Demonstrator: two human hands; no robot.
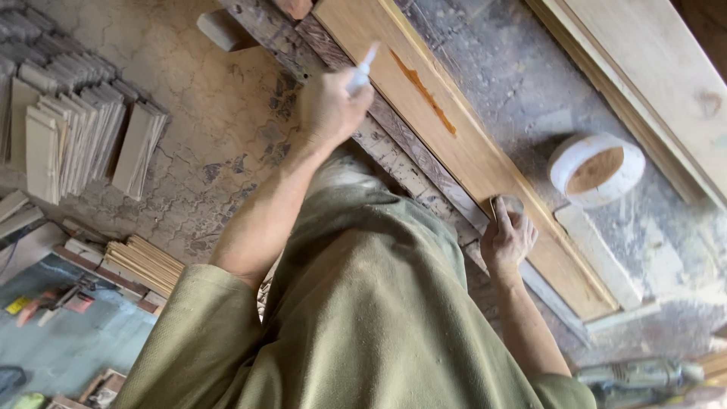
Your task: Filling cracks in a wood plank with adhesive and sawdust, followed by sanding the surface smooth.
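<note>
The applicator (363, 68), a slim white stick or tube, is in the left hand (329, 106). The fingers are clenched round its lower part, and its tip points at the far end of the board (485, 163). It looks light and stiff, so a pen-like pinch low on the shaft should control it; whether its tip is a brush or a nozzle is too blurred to tell.

An orange-brown wet streak (424, 91) runs along the board just right of the tip. The board is a long, pale plank lying slantwise on a rough bench (394, 148). It is probably rigid and fairly heavy, and best steadied by pressing on its dry near end, since the streak would smear.

The right hand (507, 238) rests there, curled over a small round thing (506, 203) at the board's edge; I cannot tell what that is.

Right of the board stands a white bowl (596, 168) of brown stuff. Far left, slats (76, 136) are stacked on the floor. A power tool (644, 373) lies near right.
</note>
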